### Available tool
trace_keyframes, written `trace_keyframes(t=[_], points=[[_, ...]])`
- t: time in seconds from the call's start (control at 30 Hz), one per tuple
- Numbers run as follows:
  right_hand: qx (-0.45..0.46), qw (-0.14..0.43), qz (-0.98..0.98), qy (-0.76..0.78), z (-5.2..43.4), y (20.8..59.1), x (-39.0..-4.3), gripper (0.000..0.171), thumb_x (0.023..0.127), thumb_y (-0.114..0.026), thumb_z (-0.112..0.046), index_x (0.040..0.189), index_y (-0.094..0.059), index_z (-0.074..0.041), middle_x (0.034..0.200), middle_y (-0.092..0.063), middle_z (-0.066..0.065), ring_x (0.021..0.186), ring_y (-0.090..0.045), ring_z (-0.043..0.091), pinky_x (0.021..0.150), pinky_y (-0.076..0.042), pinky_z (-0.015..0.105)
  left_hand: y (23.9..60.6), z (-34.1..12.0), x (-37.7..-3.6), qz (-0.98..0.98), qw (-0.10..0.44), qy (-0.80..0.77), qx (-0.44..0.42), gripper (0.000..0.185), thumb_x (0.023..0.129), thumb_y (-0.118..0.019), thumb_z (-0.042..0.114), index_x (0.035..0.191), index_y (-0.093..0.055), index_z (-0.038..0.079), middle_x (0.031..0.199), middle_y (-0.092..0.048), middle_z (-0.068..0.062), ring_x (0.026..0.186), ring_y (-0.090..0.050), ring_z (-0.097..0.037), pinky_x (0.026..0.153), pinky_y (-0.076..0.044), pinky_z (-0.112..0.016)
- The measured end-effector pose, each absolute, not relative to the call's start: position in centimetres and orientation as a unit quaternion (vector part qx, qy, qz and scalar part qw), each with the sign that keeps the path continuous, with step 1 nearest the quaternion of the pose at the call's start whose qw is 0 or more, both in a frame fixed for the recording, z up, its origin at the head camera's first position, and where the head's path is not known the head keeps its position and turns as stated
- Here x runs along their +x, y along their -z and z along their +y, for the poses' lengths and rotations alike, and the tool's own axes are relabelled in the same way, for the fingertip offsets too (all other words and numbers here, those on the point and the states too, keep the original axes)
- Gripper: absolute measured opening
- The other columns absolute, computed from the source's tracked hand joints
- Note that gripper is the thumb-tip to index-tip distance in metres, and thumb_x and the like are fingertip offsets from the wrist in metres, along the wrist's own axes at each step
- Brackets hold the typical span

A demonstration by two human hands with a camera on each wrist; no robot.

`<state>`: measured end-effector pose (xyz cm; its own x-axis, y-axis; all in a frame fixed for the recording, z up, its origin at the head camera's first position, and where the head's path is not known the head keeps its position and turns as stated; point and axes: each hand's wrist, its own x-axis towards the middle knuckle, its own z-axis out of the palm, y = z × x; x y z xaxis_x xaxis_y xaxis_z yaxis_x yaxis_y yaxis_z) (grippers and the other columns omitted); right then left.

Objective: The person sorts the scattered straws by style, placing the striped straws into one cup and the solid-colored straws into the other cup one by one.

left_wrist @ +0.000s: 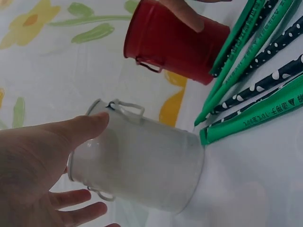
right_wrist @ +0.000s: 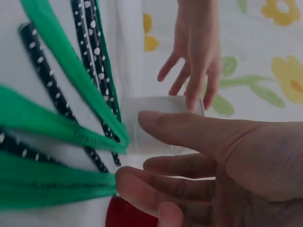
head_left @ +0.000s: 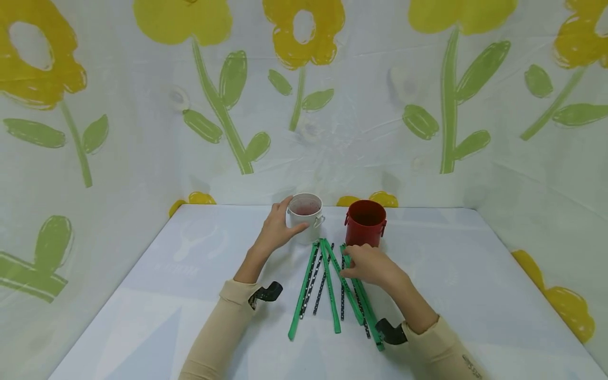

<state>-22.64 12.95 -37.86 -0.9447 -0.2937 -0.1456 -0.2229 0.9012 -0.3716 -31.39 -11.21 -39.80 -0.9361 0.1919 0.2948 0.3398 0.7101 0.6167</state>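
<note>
In the head view, my left hand point(head_left: 276, 228) is at the white bucket point(head_left: 305, 232). Its thumb point(left_wrist: 90, 127) lies over the rim in the left wrist view, and the other fingers point(left_wrist: 78, 215) spread along the far side. Black straws with white dots point(head_left: 323, 287) and long green printed strips like straw wrappers point(head_left: 332, 295) lie fanned on the table. My right hand point(head_left: 372, 266) hovers over the upper ends of the right-hand strips, before the red bucket point(head_left: 366, 224). From the right wrist view, its thumb stands apart from loosely bent fingers point(right_wrist: 142, 191), one beside a green end.
The white tabletop point(head_left: 190, 295) runs back to a wall sheet point(head_left: 351, 148) printed with yellow flowers and green leaves. Both buckets stand upright near the table's back edge, side by side, with small side handles. The straws and strips spread toward the front.
</note>
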Motion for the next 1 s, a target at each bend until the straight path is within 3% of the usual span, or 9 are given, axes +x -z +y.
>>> trace_keyframes(t=[0.2,0.33,0.57,0.83,1.0], points=[[-0.119,0.122,0.970,0.175,11.9,38.2,-23.3,0.062,0.077,-0.083,-0.027,0.131,-0.060,-0.006,0.094,-0.071,0.006,0.074,-0.059,0.015,0.074,-0.060,0.032,40.1,-10.5,-32.2,-0.909,0.095,0.381,-0.137,0.092,0.082,-0.077,0.043,0.154,-0.029,0.014,0.135,-0.045,-0.022,0.123,-0.053,-0.038,0.097,-0.049,-0.056],[-0.096,0.141,0.968,0.186,11.6,38.8,-23.5,0.063,0.080,-0.082,-0.027,0.134,-0.057,-0.006,0.099,-0.070,0.007,0.072,-0.061,0.014,0.066,-0.060,0.028,40.4,-10.4,-33.0,-0.895,0.090,0.414,-0.140,0.095,0.079,-0.080,0.041,0.153,-0.029,0.011,0.138,-0.045,-0.022,0.126,-0.050,-0.038,0.100,-0.047,-0.056],[-0.079,0.164,0.959,0.215,11.4,39.8,-23.8,0.059,0.081,-0.081,-0.024,0.132,-0.058,-0.005,0.092,-0.066,0.008,0.058,-0.064,0.013,0.053,-0.055,0.021,41.0,-10.5,-33.9,-0.866,0.059,0.473,-0.150,0.102,0.076,-0.084,0.037,0.155,-0.024,0.011,0.151,-0.038,-0.019,0.137,-0.043,-0.040,0.109,-0.041,-0.056],[-0.064,0.168,0.958,0.223,11.2,40.3,-24.2,0.050,0.081,-0.081,-0.022,0.124,-0.063,-0.005,0.075,-0.062,0.007,0.052,-0.064,0.016,0.053,-0.054,0.020,41.7,-11.0,-34.4,-0.833,0.022,0.534,-0.142,0.105,0.076,-0.085,0.034,0.157,-0.019,0.022,0.154,-0.036,-0.013,0.138,-0.042,-0.041,0.109,-0.041,-0.057],[-0.058,0.170,0.955,0.237,11.1,40.7,-24.4,0.045,0.081,-0.081,-0.019,0.119,-0.065,-0.003,0.076,-0.064,0.008,0.051,-0.065,0.016,0.051,-0.055,0.021,41.9,-11.2,-34.5,-0.827,0.012,0.545,-0.135,0.102,0.076,-0.085,0.035,0.156,-0.020,0.029,0.154,-0.036,-0.011,0.138,-0.041,-0.041,0.109,-0.040,-0.057]])
